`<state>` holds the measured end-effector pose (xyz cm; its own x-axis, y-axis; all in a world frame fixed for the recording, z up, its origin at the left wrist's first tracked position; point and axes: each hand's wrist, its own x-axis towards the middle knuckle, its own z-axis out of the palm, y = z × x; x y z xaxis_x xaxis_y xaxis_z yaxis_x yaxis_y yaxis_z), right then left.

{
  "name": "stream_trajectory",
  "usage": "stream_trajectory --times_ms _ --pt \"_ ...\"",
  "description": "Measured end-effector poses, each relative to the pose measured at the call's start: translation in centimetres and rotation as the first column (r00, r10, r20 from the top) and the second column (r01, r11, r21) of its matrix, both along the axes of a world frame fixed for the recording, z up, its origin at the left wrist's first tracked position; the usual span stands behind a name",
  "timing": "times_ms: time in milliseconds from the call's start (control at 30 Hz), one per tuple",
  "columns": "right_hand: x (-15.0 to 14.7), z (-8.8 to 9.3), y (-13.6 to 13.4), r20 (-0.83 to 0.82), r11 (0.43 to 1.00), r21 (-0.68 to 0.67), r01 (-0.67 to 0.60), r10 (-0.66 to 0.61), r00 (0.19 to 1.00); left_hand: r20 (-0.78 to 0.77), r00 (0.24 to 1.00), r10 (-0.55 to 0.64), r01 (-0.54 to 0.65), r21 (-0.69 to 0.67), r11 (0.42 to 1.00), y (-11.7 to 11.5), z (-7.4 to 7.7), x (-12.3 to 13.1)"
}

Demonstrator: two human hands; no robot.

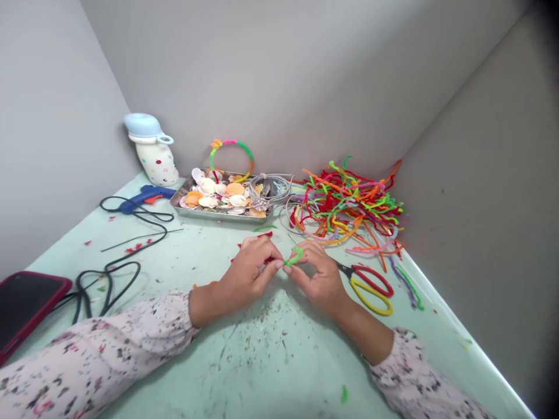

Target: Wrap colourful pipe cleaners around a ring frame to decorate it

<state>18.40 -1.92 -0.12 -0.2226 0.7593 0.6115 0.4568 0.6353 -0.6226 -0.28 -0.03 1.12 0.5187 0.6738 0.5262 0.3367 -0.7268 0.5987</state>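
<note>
My left hand [247,279] and my right hand [317,273] meet above the pale green tabletop [279,349]. Their fingertips pinch a short, bent green pipe cleaner [294,256] from either side, and a bit of red shows by my left fingers. Just beyond my right hand lie scissors with red and yellow handles [370,289]. A tangled heap of multicoloured pipe cleaners [349,206] sits behind my hands, and a ring of twisted pipe cleaner [230,145] stands further left.
A metal tray of seashells [220,214] holds a grey cord coil [271,189]. Further left are a blue glue gun [146,198] with black cord, a white spotted bottle [155,163], and a phone in a red case [30,305]. Grey walls [279,70] bound the surface.
</note>
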Motion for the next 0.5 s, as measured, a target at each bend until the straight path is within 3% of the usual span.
stream_trajectory --times_ms 233,500 --pt "0.07 0.15 0.06 -0.083 0.987 -0.148 -0.061 0.049 0.995 -0.028 1.0 0.0 0.0 0.004 1.0 0.14 -0.33 -0.03" --pt "0.06 0.0 -0.08 0.031 0.998 -0.068 0.007 -0.005 1.0 -0.018 0.999 0.031 -0.031 -0.011 0.999 0.04 -0.27 0.05"
